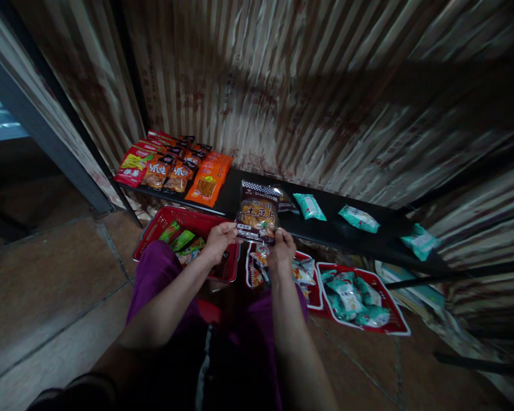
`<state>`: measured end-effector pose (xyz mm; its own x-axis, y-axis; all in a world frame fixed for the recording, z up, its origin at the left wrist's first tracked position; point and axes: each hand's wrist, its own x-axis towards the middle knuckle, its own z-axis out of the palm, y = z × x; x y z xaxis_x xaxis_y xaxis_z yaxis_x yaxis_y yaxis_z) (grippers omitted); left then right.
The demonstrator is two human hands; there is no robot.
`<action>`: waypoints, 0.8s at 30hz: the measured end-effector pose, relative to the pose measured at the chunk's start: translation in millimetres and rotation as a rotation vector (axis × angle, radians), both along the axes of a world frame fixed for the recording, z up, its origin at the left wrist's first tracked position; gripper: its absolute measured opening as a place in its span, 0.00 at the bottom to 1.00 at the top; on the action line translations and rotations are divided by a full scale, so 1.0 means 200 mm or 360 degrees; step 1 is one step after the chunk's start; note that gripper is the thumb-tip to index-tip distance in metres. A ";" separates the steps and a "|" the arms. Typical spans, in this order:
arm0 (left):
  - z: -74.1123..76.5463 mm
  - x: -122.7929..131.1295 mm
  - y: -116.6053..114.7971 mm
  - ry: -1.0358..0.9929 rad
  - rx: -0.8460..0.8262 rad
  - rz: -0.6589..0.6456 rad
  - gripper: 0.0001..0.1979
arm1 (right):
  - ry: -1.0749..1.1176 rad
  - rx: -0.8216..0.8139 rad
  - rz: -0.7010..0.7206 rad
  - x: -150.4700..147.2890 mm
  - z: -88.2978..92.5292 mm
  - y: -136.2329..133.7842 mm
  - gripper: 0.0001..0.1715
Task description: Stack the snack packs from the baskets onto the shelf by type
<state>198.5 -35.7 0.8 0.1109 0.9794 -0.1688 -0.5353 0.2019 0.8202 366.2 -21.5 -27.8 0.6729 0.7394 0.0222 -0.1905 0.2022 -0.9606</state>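
Observation:
Both hands hold one snack packet point(257, 218), clear-fronted with a dark checkered top, just above the front edge of a low black shelf point(338, 231). My left hand point(221, 240) pinches its lower left corner. My right hand point(281, 249) grips its lower right edge. More packets of the same kind lie behind it on the shelf.
Rows of red and orange snack packets point(175, 165) fill the shelf's left end; three teal packets point(358, 218) lie to the right. On the floor stand red baskets: one with green packets point(163, 222), one with teal packets point(389, 319), one between. A corrugated wall stands behind.

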 end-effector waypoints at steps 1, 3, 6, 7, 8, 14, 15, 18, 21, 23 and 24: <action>-0.01 0.00 0.00 -0.0010 -0.0022 0.0021 0.08 | 0.0078 -0.0019 -0.0010 -0.01 0.01 -0.01 0.17; -0.02 0.00 0.00 -0.0024 -0.0090 0.0056 0.08 | 0.0206 -0.0055 -0.0027 -0.03 0.03 -0.02 0.18; -0.05 0.00 0.01 -0.0040 -0.0169 0.0105 0.09 | 0.0308 -0.0015 0.0044 -0.05 0.07 -0.05 0.17; -0.05 0.00 0.01 -0.0042 -0.0173 0.0128 0.09 | 0.0338 0.0027 0.0086 -0.05 0.08 -0.06 0.17; -0.05 0.00 0.01 -0.0043 -0.0169 0.0154 0.10 | 0.0367 0.0067 0.0147 -0.05 0.10 -0.07 0.16; -0.05 -0.01 0.02 -0.0017 -0.0114 0.0240 0.12 | 0.0500 0.0090 0.0517 -0.07 0.17 -0.15 0.18; -0.05 -0.01 0.01 -0.0012 -0.0095 0.0240 0.12 | 0.0512 0.0085 0.0526 -0.07 0.17 -0.15 0.19; -0.05 -0.01 0.00 0.0023 -0.0041 0.0219 0.14 | 0.0560 0.0026 0.0507 -0.07 0.17 -0.16 0.22; -0.06 -0.02 0.00 0.0062 -0.0023 0.0201 0.16 | 0.0574 -0.0003 0.0503 -0.06 0.15 -0.16 0.21; -0.07 -0.02 -0.01 0.0092 -0.0029 0.0178 0.16 | 0.0578 0.0001 0.0476 -0.05 0.14 -0.15 0.19; -0.07 -0.02 0.00 0.0114 -0.0035 0.0158 0.16 | 0.0580 0.0001 0.0463 -0.05 0.13 -0.15 0.18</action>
